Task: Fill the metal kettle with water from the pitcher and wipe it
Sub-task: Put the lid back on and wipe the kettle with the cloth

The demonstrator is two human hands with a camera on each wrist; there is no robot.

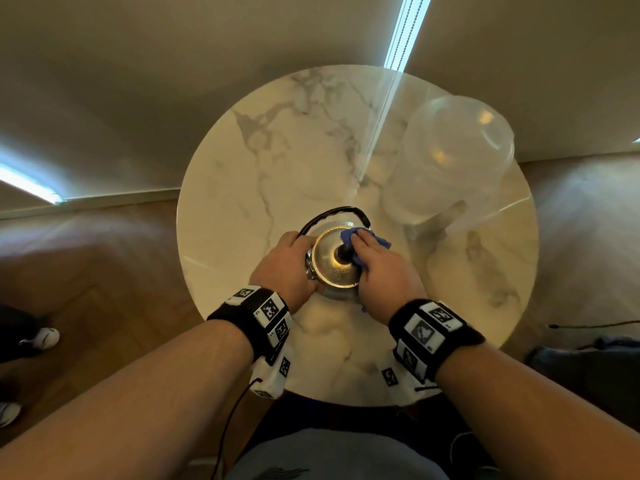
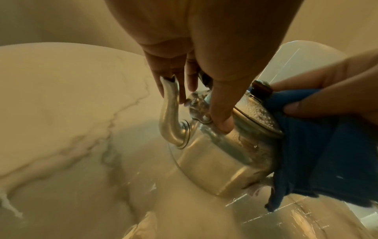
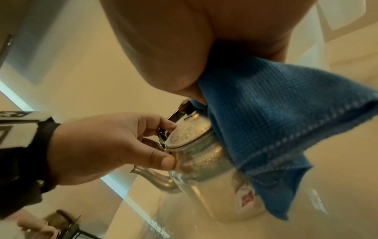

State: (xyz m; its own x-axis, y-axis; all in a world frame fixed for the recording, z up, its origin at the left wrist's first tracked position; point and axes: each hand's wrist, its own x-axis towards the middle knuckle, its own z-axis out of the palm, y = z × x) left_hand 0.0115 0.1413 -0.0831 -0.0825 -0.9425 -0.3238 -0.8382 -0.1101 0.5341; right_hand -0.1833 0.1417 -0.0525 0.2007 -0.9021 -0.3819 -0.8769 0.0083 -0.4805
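Observation:
A metal kettle (image 1: 334, 268) with its lid on and a black handle stands near the front of a round marble table (image 1: 277, 150). My left hand (image 1: 299, 252) grips its left shoulder, the thumb (image 2: 223, 116) pressed beside the lid and the fingers behind the spout (image 2: 169, 113). My right hand (image 1: 365, 244) holds a blue cloth (image 1: 381, 243) against the kettle's right side and lid, next to the dark knob (image 1: 344, 251). The cloth (image 3: 266, 121) hangs down over the kettle's flank (image 3: 196, 155). Water droplets cover the lid. A clear plastic pitcher (image 1: 450, 157) stands at the back right.
The table's left and far parts are bare marble. A wooden floor surrounds the table. Someone's shoes (image 1: 41, 337) are at the left edge, and a dark bag with cables (image 1: 588, 355) lies on the floor at the right.

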